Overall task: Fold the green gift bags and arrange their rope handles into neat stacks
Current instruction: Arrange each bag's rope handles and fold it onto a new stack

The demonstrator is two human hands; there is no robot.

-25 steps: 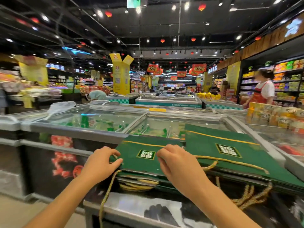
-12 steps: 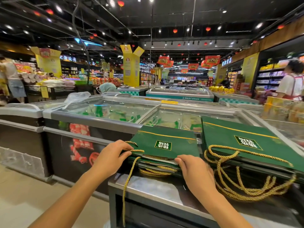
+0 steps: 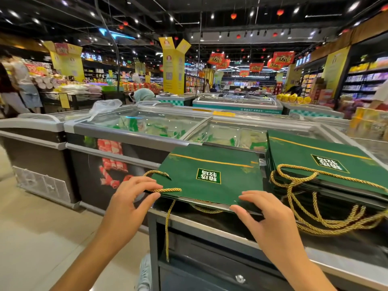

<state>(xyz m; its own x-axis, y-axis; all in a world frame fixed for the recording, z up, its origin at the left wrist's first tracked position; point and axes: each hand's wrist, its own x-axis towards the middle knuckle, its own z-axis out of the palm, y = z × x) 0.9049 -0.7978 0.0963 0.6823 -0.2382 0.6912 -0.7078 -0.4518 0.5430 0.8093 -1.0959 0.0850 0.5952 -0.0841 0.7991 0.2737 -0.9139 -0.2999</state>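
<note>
Green folded gift bag [image 3: 210, 175] lies flat atop a low stack at the front left corner of the metal counter [image 3: 210, 224]. Left hand [image 3: 128, 204] pinches its gold rope handle [image 3: 165, 189] between thumb and fingers at the bag's left edge; one strand hangs over the counter front. Right hand [image 3: 266, 217], fingers spread apart, touches the bag's near right corner. A taller bag stack [image 3: 319, 162] sits just beside, right

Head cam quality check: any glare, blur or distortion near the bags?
Head view: strong wide-angle bowing at the edges; ceiling lights glare on the freezer lids; the near bag stack and both hands, left and right, are sharp; the far aisles are soft.
</note>
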